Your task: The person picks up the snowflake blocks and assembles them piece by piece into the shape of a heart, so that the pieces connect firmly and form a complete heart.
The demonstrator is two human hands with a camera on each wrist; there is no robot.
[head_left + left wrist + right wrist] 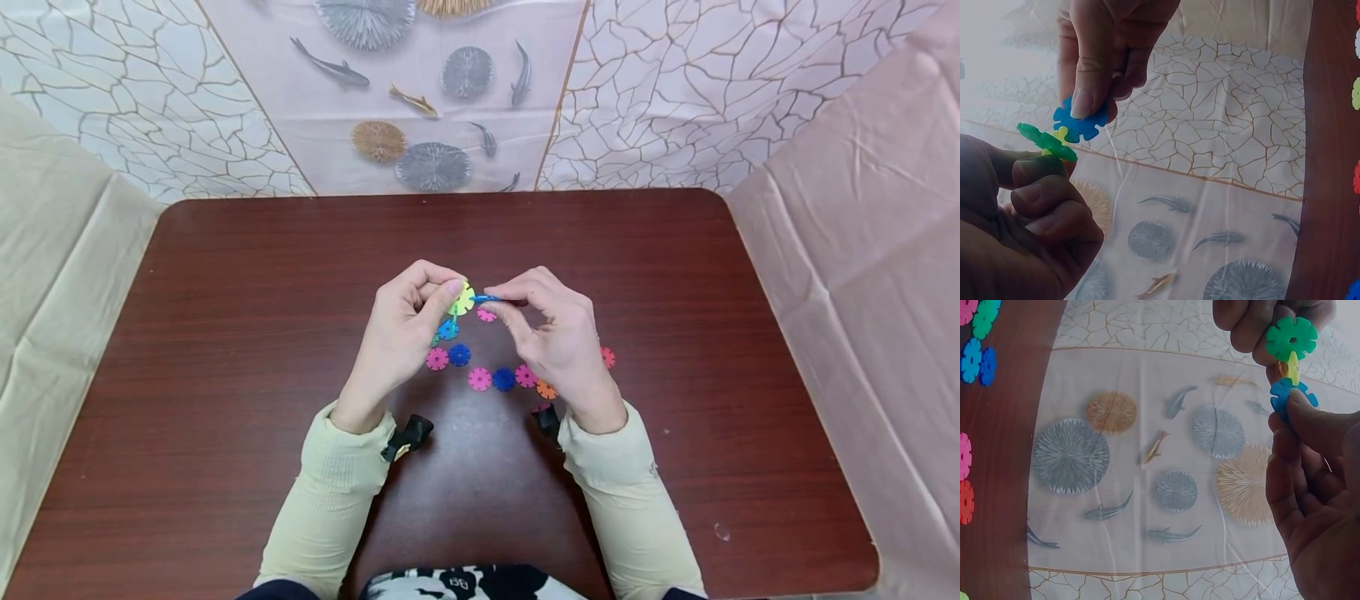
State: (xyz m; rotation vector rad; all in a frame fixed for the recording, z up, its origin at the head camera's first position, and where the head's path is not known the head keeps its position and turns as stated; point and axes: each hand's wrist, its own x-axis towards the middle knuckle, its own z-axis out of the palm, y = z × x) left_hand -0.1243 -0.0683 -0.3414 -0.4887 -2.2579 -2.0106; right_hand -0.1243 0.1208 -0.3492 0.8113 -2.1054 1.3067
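My left hand grips a yellow notched disc between thumb and fingers, above the middle of the table. A green notched disc joins onto the yellow one at an angle. Opposite it, my right hand pinches a blue notched disc between thumb and forefinger. The blue disc stands edge-on in the head view, its rim meeting the yellow disc's edge. In the right wrist view the three make a short row, green, yellow, blue. Fingers hide part of each disc.
Several loose notched discs lie on the dark red-brown table under my hands, among them a pink disc, a dark blue disc and an orange disc. A red disc lies right of my right hand. Patterned cloth hangs behind.
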